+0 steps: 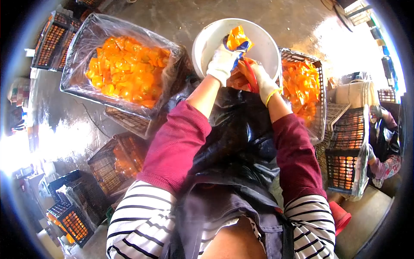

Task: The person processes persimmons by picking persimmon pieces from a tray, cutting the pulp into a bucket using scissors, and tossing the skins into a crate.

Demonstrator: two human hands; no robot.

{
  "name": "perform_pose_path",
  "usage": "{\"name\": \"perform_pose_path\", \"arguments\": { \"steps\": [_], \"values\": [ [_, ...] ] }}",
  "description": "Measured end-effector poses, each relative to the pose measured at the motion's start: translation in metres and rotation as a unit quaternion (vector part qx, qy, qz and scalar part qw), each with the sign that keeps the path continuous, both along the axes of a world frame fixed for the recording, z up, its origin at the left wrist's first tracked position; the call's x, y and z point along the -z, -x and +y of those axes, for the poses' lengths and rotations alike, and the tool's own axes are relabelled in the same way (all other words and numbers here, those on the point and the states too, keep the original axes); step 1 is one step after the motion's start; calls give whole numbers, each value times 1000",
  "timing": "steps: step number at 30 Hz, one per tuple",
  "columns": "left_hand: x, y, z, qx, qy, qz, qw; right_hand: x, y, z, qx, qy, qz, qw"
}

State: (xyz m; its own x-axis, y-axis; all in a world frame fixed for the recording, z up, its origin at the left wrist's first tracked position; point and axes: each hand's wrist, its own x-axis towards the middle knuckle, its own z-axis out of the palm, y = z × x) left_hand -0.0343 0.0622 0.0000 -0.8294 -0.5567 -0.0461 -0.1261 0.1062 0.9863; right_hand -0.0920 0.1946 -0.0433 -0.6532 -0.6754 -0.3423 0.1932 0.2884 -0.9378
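Observation:
Over the white bucket [200, 47], my left hand [222, 65], in a white and blue glove, is closed around an orange piece [238, 39] that looks thin and folded, like peel. My right hand [261, 78], also gloved in pale fabric with a yellow band at the wrist, is closed on a red-handled tool [252, 74] just beside the left one. The tool's working end is hidden between the hands. More orange material [238, 81] shows low in the bucket, beneath my hands.
A plastic-lined crate of wet orange pieces [71, 73] stands at left. Another lined crate [321, 103] with orange pieces is close by my right forearm. Stacked black crates [347, 146] stand farther right, near another person [384, 142]. More crates [105, 168] sit lower left.

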Motion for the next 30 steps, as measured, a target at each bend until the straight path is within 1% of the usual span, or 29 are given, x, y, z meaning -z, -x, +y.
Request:
{"name": "perform_pose_path", "arguments": {
  "steps": [1, 2, 3, 4, 5, 6, 7, 8, 9, 10, 11, 12, 13, 14, 15, 16, 17, 18, 19, 20, 21, 22, 24, 25, 27, 30],
  "values": [
    [2, 4, -3, 25, -62, 21, 998, 3, -1, 0, 5, 8, -4, 1000],
    [4, 5, -4, 33, -39, -7, 999, 4, -2, -1, 8, 17, -6, 1000],
    [-15, 0, -4, 37, -16, -34, 999, -9, -7, 1, 90, 56, -130, 986],
    [-23, -11, -5, 33, 3, -66, 997, -24, -16, 1, 164, 86, -254, 949],
    [7, 2, -19, 66, 58, -127, 988, -24, -14, -5, 32, -7, -122, 992],
    [-44, -19, -14, 71, 92, -197, 974, -61, -30, -6, 25, 43, -167, 985],
    [-9, -12, -24, 43, 147, -109, 982, -33, -20, -6, 25, 134, -130, 982],
    [22, -5, -41, 18, 208, -20, 978, -49, -21, -4, 0, 123, -147, 981],
    [3, -19, -52, 6, 226, -30, 974, -66, -22, -2, -25, 112, -163, 980],
    [-14, -35, -70, 34, 192, 38, 980, -82, -34, -6, 53, 107, -199, 973],
    [-11, -50, -89, 0, 142, 51, 989, -91, -40, -7, 65, 98, -151, 982],
    [-4, -66, -107, -33, 90, 68, 993, -86, -34, -6, 63, 91, -155, 982],
    [-6, -79, -123, -77, 27, 46, 996, -88, -32, -6, 67, 95, -140, 983],
    [-3, -96, -146, -94, -66, 17, 993, -88, -31, -6, 73, 97, -125, 985],
    [0, -112, -169, -119, -158, -9, 980, -84, -24, -3, 62, 111, -143, 982],
    [-2, -131, -186, -145, -82, -9, 986, -85, -25, -3, 68, 110, -131, 983],
    [6, -148, -208, -194, 30, -44, 980, -85, -25, -3, 74, 108, -119, 984],
    [5, -167, -224, -225, -28, -82, 971, -86, -26, -4, 80, 106, -106, 985],
    [-7, -180, -231, -259, -5, -78, 963, -93, -33, -8, 96, 109, -91, 985],
    [-4, -191, -250, -279, 28, -127, 951, -92, -34, -10, 100, 116, -81, 985],
    [-6, -198, -261, -321, 113, -168, 925, -91, -35, -12, 105, 122, -71, 984],
    [29, -208, -303, -327, 282, -206, 878, -90, -36, -14, 109, 128, -61, 984],
    [-3, -215, -304, -303, 390, -315, 810, -92, -36, -19, 118, 133, -57, 982],
    [-2, -217, -317, -278, 430, -323, 796, -91, -33, -21, 109, 121, -45, 986],
    [-1, -215, -338, -222, 508, -335, 762, -99, -33, -29, 133, 120, -54, 982],
    [6, -199, -348, -106, 534, -423, 725, -97, -25, -30, 168, 149, -58, 973]
  ]
}}
